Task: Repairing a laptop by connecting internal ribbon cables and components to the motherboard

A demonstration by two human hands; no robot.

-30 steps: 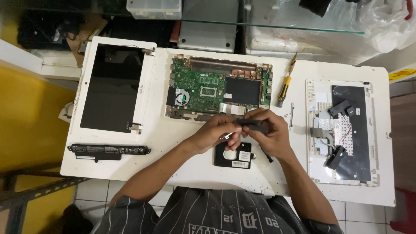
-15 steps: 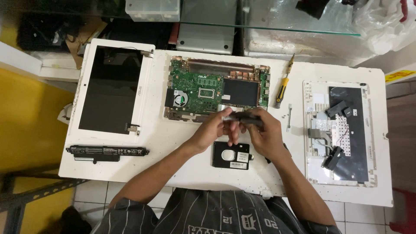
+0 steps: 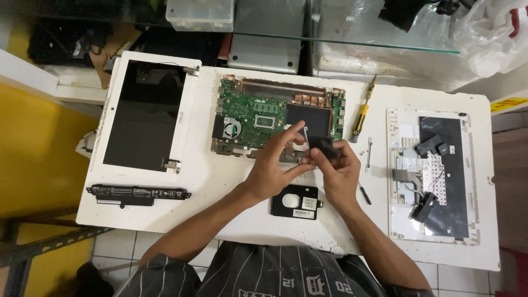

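Both hands, left (image 3: 275, 165) and right (image 3: 336, 168), grip one small dark part (image 3: 325, 148). They are above the board (image 3: 258, 115). A drive (image 3: 296, 201) lies just below.

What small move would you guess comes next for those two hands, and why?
Probably a careful pull apart: the right hand grips a small dark part while the left hand pinches its thin bracket, both raised above the green motherboard.

light: bright, even overhead | shadows: soft (faint) | focus: sharp | edges: slightly bowed
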